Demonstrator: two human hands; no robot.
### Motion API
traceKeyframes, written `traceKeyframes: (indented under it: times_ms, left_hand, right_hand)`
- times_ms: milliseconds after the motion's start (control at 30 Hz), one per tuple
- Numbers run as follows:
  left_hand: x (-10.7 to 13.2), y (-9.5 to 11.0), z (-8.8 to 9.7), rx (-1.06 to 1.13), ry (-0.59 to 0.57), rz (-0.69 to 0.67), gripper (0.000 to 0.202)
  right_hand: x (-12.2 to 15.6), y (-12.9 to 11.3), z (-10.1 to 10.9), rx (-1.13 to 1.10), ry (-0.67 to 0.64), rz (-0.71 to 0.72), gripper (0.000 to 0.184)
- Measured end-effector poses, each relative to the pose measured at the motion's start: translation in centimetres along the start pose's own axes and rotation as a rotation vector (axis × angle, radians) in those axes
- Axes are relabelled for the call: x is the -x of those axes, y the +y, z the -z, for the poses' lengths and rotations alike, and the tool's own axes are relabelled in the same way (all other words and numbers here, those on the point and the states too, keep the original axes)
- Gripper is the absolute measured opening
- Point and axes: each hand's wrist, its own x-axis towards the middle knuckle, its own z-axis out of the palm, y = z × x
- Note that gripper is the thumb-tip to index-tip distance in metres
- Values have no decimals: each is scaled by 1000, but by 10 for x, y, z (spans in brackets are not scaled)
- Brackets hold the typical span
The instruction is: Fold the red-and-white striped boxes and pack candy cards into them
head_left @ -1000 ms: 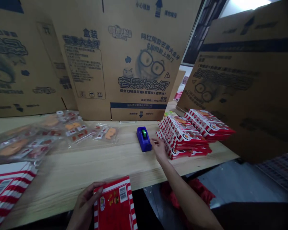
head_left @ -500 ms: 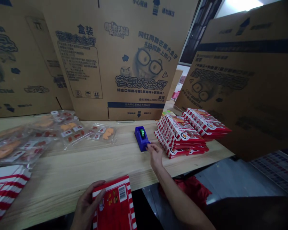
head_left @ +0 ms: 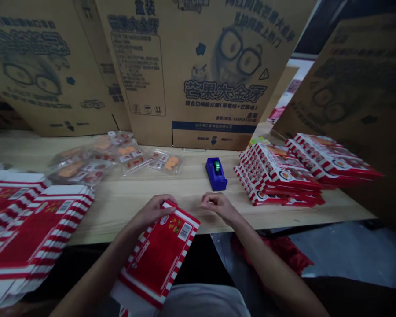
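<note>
My left hand (head_left: 156, 210) grips the top edge of a flat red-and-white striped carton (head_left: 166, 251), held tilted over my lap with its barcode side up and a white flap at its lower end. To the right of the carton, my right hand (head_left: 218, 206) hovers with thumb and forefinger pinched together. Whatever sits in that pinch is too small to make out. Just beyond this hand stands a blue tape dispenser (head_left: 216, 175) with a roll of green tape (head_left: 216, 166), apart from the fingers.
Filled striped boxes (head_left: 277, 176) are stacked at the right. Flat cartons (head_left: 42, 224) lie in piles at the left. Behind them are clear packs of candy (head_left: 82, 169). Large cardboard boxes (head_left: 214, 105) line the table's back, and a red bag (head_left: 284, 255) lies below the table edge.
My right hand has left the tape dispenser's cutter end and moved toward the carton. The left hand has raised and tilted the carton. The view has shifted, showing more at the left.
</note>
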Motion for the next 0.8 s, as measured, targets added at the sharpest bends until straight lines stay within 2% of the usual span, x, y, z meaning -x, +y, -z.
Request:
traceKeyframes:
  times_ms: [33, 67, 100, 233, 300, 367, 400, 533, 600, 633, 667, 700, 800]
  left_hand:
    - [-3, -1, -4, 11, -32, 12, 29]
    - [-5, -2, -9, 22, -50, 25, 29]
    - [-7, -3, -14, 25, -61, 36, 29]
    - [-4, -4, -27, 1, -54, 19, 23]
    - [1, -1, -28, -21, -40, -8, 19]
    - [8, 4, -28, -33, -67, -22, 18]
    - [12, 7, -28, -33, -100, -30, 20]
    - [29, 28, -26, -15, -229, -105, 26]
    - [37, 35, -20, 1, -220, -107, 27]
    - [41, 35, -14, 31, -164, -82, 27]
    - [45, 32, -6, 83, -59, -45, 29]
    - [48, 26, 3, 159, 94, -1, 31]
    - [63, -6, 34, 442, 731, 75, 45]
  right_hand:
    - [0, -8, -10, 68, -154, 33, 29]
    - [0, -15, -18, 152, -254, 73, 29]
    - [0, -20, -26, 253, -285, 109, 28]
    - [1, -24, -42, 692, -150, 133, 24]
    - [2, -21, -41, 716, -123, 76, 22]
    - [4, -17, -37, 562, -150, -8, 23]
    - [5, -16, -35, 444, -208, -69, 27]
    - [10, -11, -42, -136, -642, -357, 54]
    - [6, -6, -53, -326, -724, -436, 63]
    - [-1, -3, -58, -344, -701, -438, 63]
    - [-11, 0, -63, -304, -642, -412, 60]
    - [-25, 3, -66, -211, -557, -354, 56]
    - [-85, 10, -65, 262, -256, -42, 44]
